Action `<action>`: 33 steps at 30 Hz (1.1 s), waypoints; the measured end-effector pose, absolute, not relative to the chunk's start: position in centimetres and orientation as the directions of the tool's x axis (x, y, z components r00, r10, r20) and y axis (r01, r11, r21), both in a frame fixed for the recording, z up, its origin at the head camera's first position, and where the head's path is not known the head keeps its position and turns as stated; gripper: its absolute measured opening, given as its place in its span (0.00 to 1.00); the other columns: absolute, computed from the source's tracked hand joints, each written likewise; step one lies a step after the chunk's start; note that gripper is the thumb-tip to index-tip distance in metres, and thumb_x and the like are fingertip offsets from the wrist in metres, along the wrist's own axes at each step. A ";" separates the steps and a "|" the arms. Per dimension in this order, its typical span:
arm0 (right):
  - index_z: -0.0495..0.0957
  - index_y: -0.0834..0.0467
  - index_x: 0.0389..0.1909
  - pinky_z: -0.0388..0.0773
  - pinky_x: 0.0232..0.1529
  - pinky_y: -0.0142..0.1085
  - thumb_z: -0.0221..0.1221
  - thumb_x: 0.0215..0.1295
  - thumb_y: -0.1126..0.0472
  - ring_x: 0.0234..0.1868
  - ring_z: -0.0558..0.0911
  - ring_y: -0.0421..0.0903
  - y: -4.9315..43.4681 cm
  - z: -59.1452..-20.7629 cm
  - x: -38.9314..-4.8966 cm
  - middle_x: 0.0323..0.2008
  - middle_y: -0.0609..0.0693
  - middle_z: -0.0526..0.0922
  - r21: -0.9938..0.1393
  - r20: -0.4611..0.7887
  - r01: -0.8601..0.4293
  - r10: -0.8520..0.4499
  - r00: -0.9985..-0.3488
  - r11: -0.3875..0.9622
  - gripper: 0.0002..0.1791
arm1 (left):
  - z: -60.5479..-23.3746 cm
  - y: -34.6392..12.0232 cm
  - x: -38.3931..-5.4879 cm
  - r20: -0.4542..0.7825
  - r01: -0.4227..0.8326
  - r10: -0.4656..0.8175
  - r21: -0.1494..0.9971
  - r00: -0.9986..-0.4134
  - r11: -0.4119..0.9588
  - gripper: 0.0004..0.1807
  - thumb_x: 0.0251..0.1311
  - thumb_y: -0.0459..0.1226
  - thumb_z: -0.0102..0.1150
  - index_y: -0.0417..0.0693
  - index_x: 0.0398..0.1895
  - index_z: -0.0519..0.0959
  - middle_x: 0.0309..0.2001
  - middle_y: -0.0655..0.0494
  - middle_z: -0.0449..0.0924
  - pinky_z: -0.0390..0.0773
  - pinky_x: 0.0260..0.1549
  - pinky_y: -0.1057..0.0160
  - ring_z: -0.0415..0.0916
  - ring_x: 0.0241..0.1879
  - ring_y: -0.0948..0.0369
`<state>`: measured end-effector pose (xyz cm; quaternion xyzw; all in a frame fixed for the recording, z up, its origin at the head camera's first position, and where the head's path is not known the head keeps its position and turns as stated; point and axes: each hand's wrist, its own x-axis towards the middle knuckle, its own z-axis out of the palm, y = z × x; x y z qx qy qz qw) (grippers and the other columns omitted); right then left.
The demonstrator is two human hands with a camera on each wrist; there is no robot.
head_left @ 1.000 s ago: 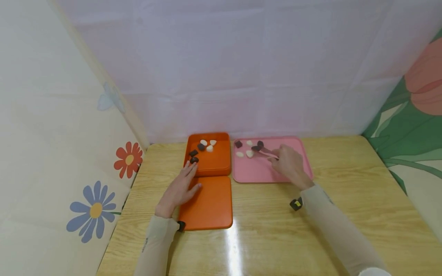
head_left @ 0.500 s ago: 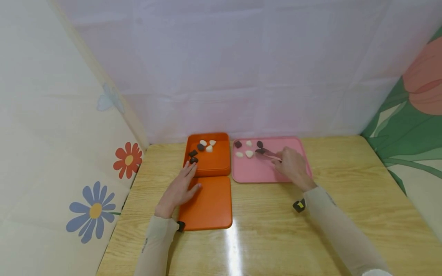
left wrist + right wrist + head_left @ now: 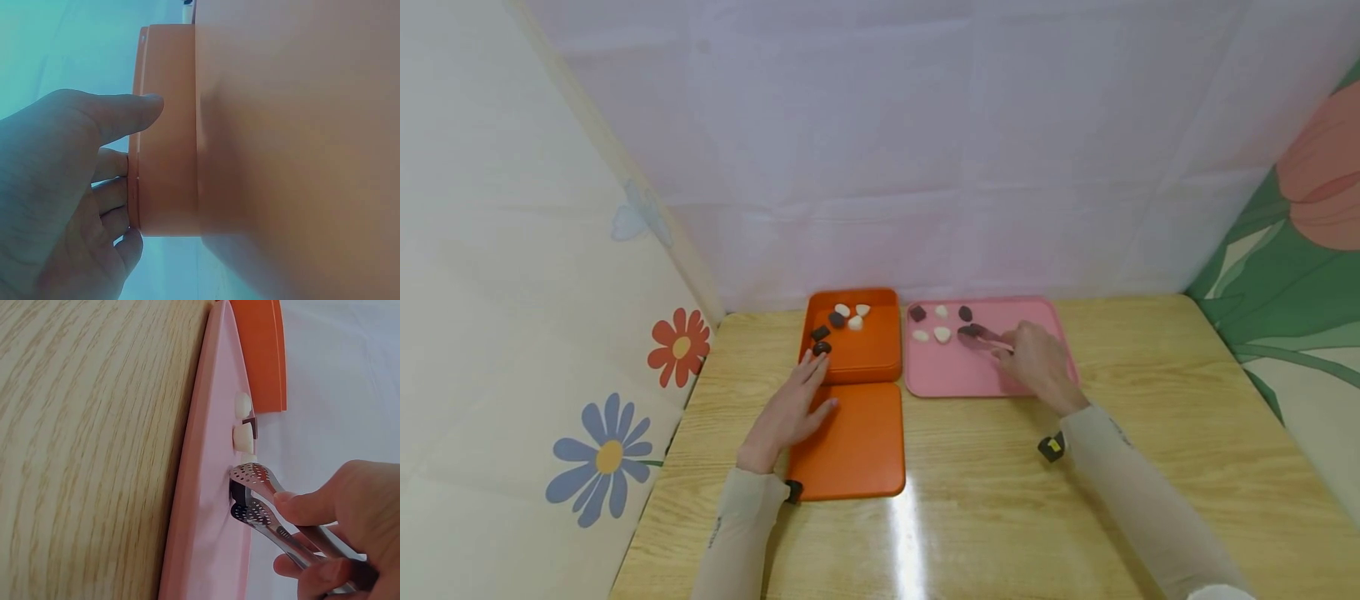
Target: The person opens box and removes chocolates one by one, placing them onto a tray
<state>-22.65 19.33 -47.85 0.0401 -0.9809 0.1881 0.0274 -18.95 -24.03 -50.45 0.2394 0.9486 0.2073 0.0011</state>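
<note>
My right hand (image 3: 1036, 363) grips metal tongs (image 3: 255, 477) with perforated tips over the pink tray (image 3: 951, 377). In the right wrist view, the tongs' tips stand on either side of a dark chocolate-like piece (image 3: 240, 494), low at the tray's surface. White pieces (image 3: 942, 334), a dark square piece (image 3: 917, 313) and a dark oval one (image 3: 966, 313) lie on the tray. My left hand (image 3: 782, 417) rests at the front left rim of the orange box (image 3: 876, 346), fingers extended. Inside the box are dark pieces (image 3: 820, 332) and white pieces (image 3: 856, 322).
An orange lid (image 3: 857, 454) lies flat on the wooden table (image 3: 970, 492) in front of the box, partly under my left hand. A pale cloth backdrop (image 3: 880, 167) stands right behind the box and tray. A flowered panel (image 3: 580, 350) borders the left side.
My right hand and the tongs have shifted slightly right, away from the white pieces. The dark piece at the tips has moved right and slightly down with them. My left hand has stayed put.
</note>
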 end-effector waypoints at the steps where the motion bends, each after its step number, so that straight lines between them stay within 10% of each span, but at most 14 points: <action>1: 0.90 0.60 0.55 0.70 0.23 0.37 0.72 0.68 0.52 0.27 0.73 0.47 19.3 -47.9 -22.6 0.36 0.57 0.81 -0.367 0.067 -0.087 -0.067 -0.995 0.926 0.20 | -50.5 -24.0 -19.0 0.097 0.454 0.455 0.394 -0.885 0.799 0.43 0.76 0.43 0.65 0.33 0.84 0.57 0.84 0.38 0.54 0.62 0.77 0.36 0.44 0.86 0.40; 33: 0.89 0.53 0.60 0.68 0.22 0.39 0.71 0.68 0.48 0.27 0.70 0.48 16.3 -46.8 -22.5 0.31 0.52 0.76 -0.478 0.166 -0.106 -0.029 -0.986 0.872 0.23 | -50.1 -24.0 -18.7 0.099 0.451 0.449 0.380 -0.888 0.808 0.43 0.75 0.43 0.66 0.32 0.83 0.58 0.84 0.37 0.56 0.61 0.78 0.37 0.45 0.85 0.40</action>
